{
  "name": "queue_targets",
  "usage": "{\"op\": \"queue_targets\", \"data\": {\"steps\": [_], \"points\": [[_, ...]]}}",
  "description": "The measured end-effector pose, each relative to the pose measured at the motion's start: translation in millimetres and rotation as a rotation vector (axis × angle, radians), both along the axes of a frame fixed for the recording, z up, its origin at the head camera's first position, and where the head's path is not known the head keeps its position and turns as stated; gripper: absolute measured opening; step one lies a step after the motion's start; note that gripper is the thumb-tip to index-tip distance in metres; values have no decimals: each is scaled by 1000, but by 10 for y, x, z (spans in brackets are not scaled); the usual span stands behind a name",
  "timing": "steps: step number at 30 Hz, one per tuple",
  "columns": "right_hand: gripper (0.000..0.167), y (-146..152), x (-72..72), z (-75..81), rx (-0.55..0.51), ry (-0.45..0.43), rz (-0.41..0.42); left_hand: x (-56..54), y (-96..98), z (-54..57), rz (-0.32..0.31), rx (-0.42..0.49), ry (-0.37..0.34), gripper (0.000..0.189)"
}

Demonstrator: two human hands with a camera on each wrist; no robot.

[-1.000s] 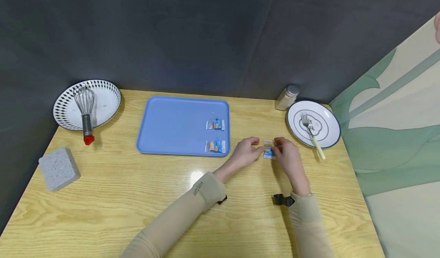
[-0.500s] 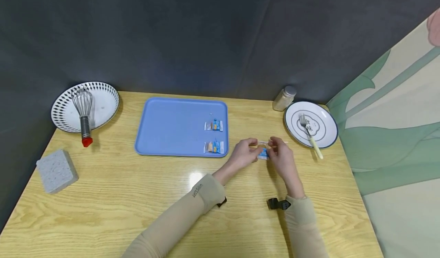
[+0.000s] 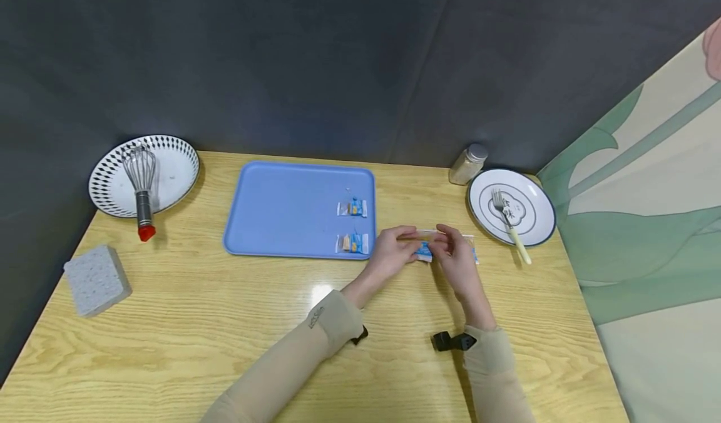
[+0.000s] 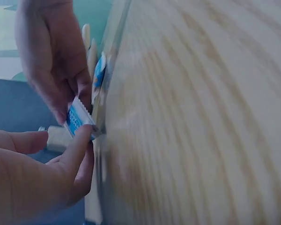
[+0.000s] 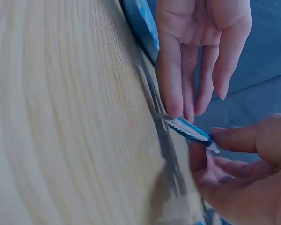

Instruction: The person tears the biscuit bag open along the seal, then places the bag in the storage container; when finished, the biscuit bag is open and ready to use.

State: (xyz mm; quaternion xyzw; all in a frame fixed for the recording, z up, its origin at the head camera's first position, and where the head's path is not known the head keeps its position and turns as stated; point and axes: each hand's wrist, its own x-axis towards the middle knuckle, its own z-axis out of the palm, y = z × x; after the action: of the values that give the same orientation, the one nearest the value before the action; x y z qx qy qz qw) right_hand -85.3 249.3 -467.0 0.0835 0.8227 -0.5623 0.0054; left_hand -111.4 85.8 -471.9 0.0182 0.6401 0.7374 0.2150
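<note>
A small blue-and-clear snack packet (image 3: 424,251) with zigzag ends is between my two hands, right of the tray. My left hand (image 3: 388,251) pinches its left end between thumb and fingers. My right hand (image 3: 460,271) pinches the other end with thumb and forefinger. In the left wrist view the packet (image 4: 79,119) is tilted, low over the wood. A second such packet (image 3: 473,249) lies beyond the right hand, partly hidden by it. Two more packets, a far one (image 3: 352,208) and a near one (image 3: 353,243), lie on the blue tray (image 3: 281,210).
At the right, a fork (image 3: 509,223) rests on a white plate (image 3: 539,210), with a shaker jar (image 3: 467,165) behind. A whisk (image 3: 143,191) lies across a patterned plate (image 3: 104,185) at the far left. A grey sponge-like block (image 3: 97,280) sits near the left edge.
Both hands have shifted a little left with the packet, toward the tray. The second packet now shows to the right of the right hand.
</note>
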Motion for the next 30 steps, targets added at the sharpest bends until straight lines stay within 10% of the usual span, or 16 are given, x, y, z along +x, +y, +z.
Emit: {"op": "queue_targets", "data": {"steps": [6, 14, 30], "points": [[39, -116, 0, -30, -199, 42, -63, -9, -204, 37, 26, 37, 37, 40], [25, -318, 41, 28, -384, 57, -29, -80, -455, 45, -31, -217, 260, 32], [13, -583, 139, 119, -210, 82, 36, -17, -665, 8, -36, -86, 142, 18]]}}
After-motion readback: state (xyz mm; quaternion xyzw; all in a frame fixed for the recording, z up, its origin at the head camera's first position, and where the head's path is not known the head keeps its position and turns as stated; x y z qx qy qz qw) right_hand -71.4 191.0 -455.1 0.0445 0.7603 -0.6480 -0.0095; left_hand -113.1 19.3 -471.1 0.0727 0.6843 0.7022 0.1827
